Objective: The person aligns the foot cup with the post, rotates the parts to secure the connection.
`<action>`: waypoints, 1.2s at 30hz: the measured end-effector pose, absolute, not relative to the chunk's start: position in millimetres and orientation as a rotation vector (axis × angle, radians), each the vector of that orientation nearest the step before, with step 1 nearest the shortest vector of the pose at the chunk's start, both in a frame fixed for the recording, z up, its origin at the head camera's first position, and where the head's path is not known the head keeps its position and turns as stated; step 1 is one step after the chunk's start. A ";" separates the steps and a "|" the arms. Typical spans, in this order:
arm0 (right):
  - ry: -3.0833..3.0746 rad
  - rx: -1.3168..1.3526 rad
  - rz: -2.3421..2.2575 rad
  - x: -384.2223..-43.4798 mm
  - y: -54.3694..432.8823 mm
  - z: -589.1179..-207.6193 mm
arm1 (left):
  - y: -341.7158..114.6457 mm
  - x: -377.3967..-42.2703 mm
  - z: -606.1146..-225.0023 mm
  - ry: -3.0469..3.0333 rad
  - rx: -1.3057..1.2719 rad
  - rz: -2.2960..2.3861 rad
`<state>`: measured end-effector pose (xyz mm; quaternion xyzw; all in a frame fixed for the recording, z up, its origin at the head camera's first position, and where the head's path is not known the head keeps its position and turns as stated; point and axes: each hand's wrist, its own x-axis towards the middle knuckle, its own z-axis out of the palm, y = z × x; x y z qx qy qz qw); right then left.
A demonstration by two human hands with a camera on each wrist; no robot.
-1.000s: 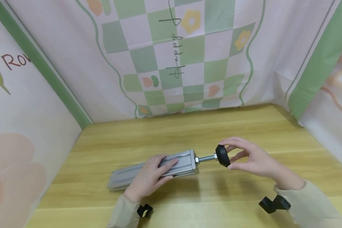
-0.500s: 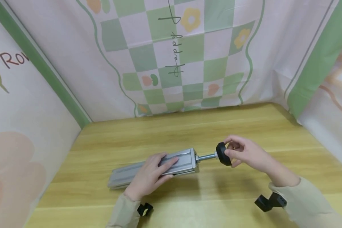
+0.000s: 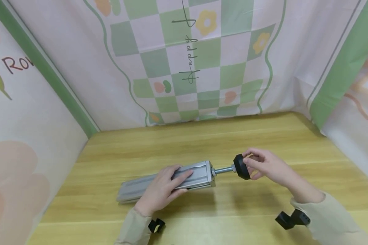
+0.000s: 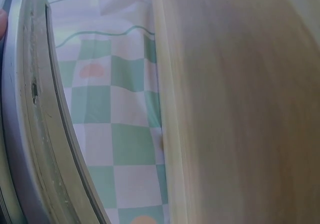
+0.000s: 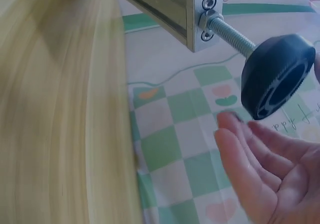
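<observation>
A grey aluminium profile extends from left to right across the wooden table, its right end raised. My left hand grips it from above, with the thumb along the near side and a finger across the top. From the end plate a threaded rod with a nut sticks out, carrying a black levelling foot. My right hand holds the foot's rim with thumb and fingertips. In the right wrist view several fingers are spread below the foot, and only a sliver of another digit shows at the frame's right edge.
Printed cloth with green and white checks hangs behind the table, and more cloth closes off both sides. Black wrist mounts jut out from beside both sleeves.
My right thumb has moved from below the foot up across its rim, and the fingers have drawn in. The foot appears rotated slightly. My left hand and the profile keep their place.
</observation>
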<state>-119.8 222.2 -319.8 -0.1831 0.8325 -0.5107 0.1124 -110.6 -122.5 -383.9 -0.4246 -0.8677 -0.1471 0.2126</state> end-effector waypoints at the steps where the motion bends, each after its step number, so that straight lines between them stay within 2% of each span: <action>1: 2.451 -0.589 -1.522 -119.1 223.3 -321.0 | -122.5 -110.5 -383.8 -2.408 -1.177 -0.410; 8: 2.529 -1.235 -1.532 -114.5 229.5 -322.8 | -123.4 -110.5 -383.2 -2.404 -1.167 -0.415; 11: 2.558 -1.377 -1.479 -115.2 231.1 -323.0 | -123.5 -110.4 -382.3 -2.406 -1.163 -0.411; 15: 2.548 -1.429 -1.448 -116.2 232.3 -325.4 | -123.5 -110.9 -382.2 -2.402 -1.168 -0.408; 22: 2.536 -1.367 -1.498 -115.5 230.8 -329.6 | -123.9 -110.1 -384.0 -2.402 -1.167 -0.406; 29: 2.509 -0.992 -1.571 -113.4 228.2 -329.1 | -123.0 -109.9 -384.9 -2.382 -1.179 -0.396; 36: 2.404 -0.733 -1.609 -116.5 226.9 -327.5 | -122.2 -110.0 -384.3 -2.402 -1.173 -0.404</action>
